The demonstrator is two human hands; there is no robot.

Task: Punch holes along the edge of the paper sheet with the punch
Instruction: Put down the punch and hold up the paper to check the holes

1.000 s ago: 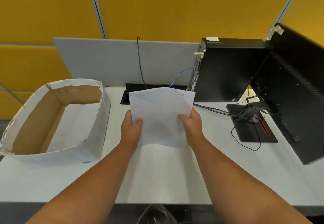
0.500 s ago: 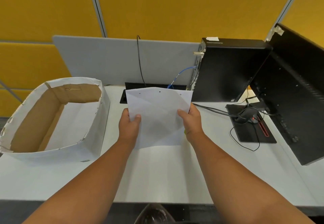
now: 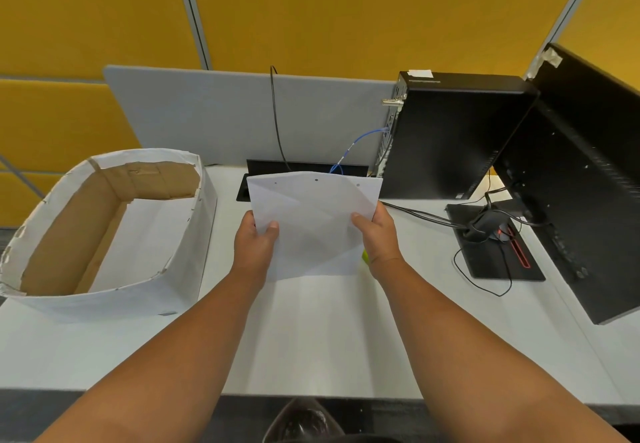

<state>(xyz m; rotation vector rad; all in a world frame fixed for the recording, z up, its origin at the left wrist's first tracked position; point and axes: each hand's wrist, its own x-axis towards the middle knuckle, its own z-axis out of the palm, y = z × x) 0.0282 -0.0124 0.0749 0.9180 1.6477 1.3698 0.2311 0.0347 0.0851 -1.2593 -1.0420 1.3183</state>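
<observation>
A white, creased paper sheet (image 3: 313, 224) is held up over the middle of the desk, with three small holes along its top edge. My left hand (image 3: 254, 247) pinches its left edge, thumb on the front. My right hand (image 3: 379, 234) grips its right edge the same way. A small yellow-green thing (image 3: 364, 256) peeks out under my right hand; I cannot tell whether it is the punch.
A paper-covered cardboard box (image 3: 104, 221) stands open at the left. A black computer case (image 3: 453, 134) and a black monitor (image 3: 581, 179) with its stand base (image 3: 491, 252) and cables fill the right. A grey divider (image 3: 214, 113) runs along the back of the white desk (image 3: 311, 331).
The sheet has risen slightly and flattened, so its top edge with the holes now shows more plainly. Both hands keep their hold on its sides.
</observation>
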